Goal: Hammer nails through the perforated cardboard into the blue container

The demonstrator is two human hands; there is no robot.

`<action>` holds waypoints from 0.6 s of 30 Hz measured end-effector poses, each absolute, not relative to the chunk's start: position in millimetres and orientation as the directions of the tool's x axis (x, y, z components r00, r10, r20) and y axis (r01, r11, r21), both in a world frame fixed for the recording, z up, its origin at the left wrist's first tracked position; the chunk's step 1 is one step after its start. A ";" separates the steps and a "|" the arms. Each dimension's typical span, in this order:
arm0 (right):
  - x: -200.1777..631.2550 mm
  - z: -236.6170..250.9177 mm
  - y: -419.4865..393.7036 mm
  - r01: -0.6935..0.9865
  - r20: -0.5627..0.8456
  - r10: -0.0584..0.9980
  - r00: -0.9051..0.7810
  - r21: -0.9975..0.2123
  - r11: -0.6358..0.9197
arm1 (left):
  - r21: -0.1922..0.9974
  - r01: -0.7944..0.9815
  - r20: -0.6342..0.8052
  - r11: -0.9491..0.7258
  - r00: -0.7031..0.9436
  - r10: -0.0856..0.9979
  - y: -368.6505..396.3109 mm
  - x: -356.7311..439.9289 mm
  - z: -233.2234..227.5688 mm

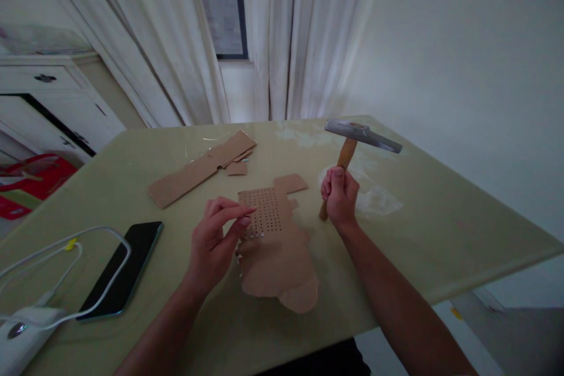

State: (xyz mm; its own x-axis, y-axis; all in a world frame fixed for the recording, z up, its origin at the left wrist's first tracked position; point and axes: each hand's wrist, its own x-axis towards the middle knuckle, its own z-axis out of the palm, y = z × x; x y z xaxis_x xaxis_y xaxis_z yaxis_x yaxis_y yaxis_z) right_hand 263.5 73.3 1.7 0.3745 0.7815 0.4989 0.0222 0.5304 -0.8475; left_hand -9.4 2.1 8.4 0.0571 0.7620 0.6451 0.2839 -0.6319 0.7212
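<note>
My right hand point(340, 197) is wrapped round the wooden handle of a hammer point(347, 154), whose metal head is raised above the table. Over the left edge of a piece of cardboard point(275, 261) is my left hand point(215, 235), thumb and forefinger brought together in a pinch. Whatever they hold, if anything, is too small to make out. Rows of small dark holes fill the cardboard's upper part, and a few pale specks sit along the lowest row. Its left edge is torn and ragged.
A long cardboard strip point(202, 169) and a small cardboard piece point(291, 183) lie farther back. Clear plastic point(376, 200) rests beyond my right hand. At left are a black phone point(121, 270), a white cable point(94, 230) and a white device point(30, 335). Curtains point(282, 35) hang behind the table.
</note>
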 end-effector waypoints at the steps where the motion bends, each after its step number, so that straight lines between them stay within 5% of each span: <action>1: 263.7 1.5 73.5 0.021 0.496 0.783 0.375 -0.849 0.528 | 0.722 0.273 0.642 -0.635 0.075 0.763 2.4 -9.3 7.7; 18: 262.8 4.3 72.3 -0.008 0.492 0.786 0.374 -0.846 0.533 | 0.801 0.343 0.487 -0.491 0.104 0.867 2.2 -2.8 8.1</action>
